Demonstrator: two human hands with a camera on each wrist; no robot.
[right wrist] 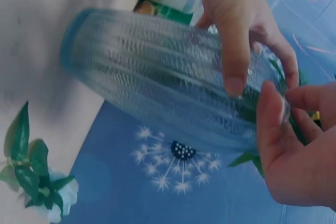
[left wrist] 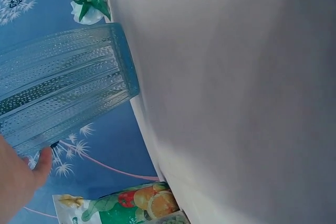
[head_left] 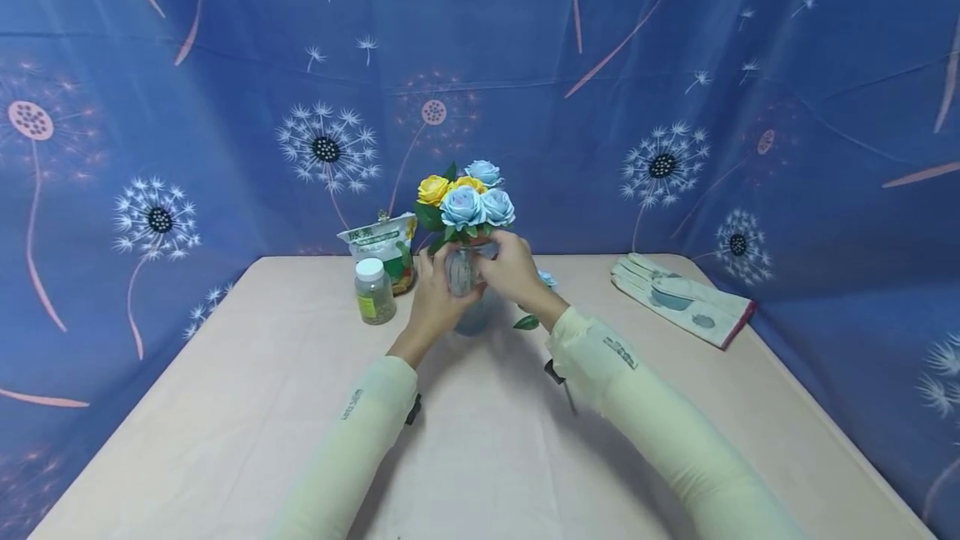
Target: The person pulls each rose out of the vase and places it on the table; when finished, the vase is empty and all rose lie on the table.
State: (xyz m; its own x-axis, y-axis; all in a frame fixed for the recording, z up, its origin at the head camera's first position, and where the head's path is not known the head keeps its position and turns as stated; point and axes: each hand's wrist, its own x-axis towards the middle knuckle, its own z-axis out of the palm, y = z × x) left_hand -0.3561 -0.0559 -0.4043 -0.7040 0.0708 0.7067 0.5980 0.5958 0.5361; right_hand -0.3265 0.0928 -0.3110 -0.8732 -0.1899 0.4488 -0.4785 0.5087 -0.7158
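Observation:
A blue-tinted, ribbed glass vase (right wrist: 152, 72) stands mid-table, holding a bunch of blue and yellow roses (head_left: 463, 205) with green leaves. My left hand (head_left: 437, 294) grips the vase's upper body from the left, its thumb laid across the glass in the right wrist view. At the mouth, my right hand (head_left: 513, 269) holds the rim, with its thumb on the outer glass and its fingers by the leaves. The left wrist view shows the vase's lower body and thick base; only part of the left hand (left wrist: 23, 177) appears there.
Left of the vase stand a white-capped jar (head_left: 375, 294) and, behind it, a printed bag (head_left: 393, 250) clipped at the top. A loose pale-blue rose (right wrist: 65, 198) with leaves lies right of the vase. Work gloves (head_left: 682, 298) lie at the back right. A blue patterned curtain (head_left: 525, 123) surrounds the table.

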